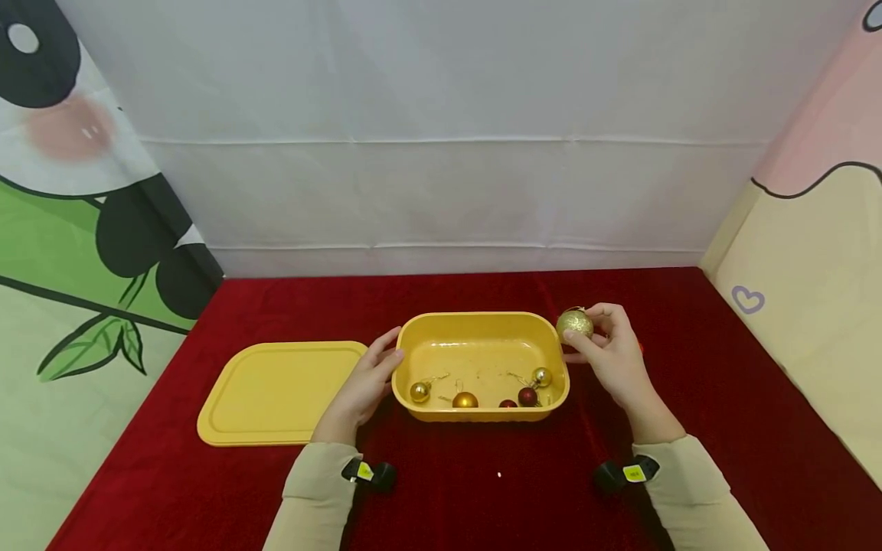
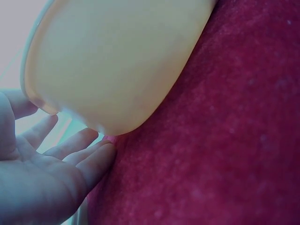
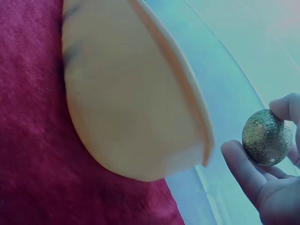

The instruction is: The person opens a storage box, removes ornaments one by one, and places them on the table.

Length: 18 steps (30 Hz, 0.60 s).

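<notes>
A yellow plastic box [image 1: 482,327] sits uncovered on the red cloth in the head view. Inside it lie a small gold bauble [image 1: 419,392], an orange-gold bauble [image 1: 465,400], another gold one [image 1: 542,376] and dark red baubles [image 1: 527,396]. My left hand [image 1: 361,386] touches the box's left end, its fingers [image 2: 93,164] fairly straight against the outside near the rim. Beside the right end, my right hand [image 1: 609,356] pinches a glittery gold bauble [image 1: 575,322] between thumb and fingers. That bauble [image 3: 266,137] is apart from the box wall in the right wrist view.
A yellow lid [image 1: 282,390] lies flat left of the box, partly behind the left hand. Something small and red [image 1: 641,348] peeks out behind the right hand. A tiny white speck [image 1: 499,474] shows on the cloth. White fabric [image 1: 455,191] stands behind the table, with printed panels at both sides.
</notes>
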Tool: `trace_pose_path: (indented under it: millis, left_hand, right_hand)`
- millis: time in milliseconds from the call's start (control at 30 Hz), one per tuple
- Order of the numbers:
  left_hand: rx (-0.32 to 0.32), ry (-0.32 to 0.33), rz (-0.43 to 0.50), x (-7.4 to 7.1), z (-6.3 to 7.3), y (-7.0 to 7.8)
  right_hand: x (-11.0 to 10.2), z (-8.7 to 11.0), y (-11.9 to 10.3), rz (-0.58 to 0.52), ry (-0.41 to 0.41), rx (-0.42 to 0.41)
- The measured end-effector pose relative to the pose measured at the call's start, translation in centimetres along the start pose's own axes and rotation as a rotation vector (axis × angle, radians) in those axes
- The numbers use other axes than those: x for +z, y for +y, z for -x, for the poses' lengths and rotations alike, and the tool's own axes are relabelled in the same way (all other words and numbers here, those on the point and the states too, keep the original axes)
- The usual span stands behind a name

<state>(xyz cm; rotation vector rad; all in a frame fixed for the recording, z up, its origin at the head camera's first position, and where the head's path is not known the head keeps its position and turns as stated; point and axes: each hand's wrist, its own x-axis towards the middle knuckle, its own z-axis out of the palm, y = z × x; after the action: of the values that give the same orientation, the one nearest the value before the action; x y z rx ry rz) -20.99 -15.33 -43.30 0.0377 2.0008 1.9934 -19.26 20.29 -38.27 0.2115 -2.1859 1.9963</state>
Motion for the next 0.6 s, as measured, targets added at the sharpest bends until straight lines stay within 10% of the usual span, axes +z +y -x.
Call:
trace_pose_path:
  millis: [600]
  left_hand:
    - [-0.025, 0.009, -0.005, 0.0, 0.2, 0.2]
  right_hand:
    - [-3.7, -0.6, -0.1, -0.068, 0.097, 0.014]
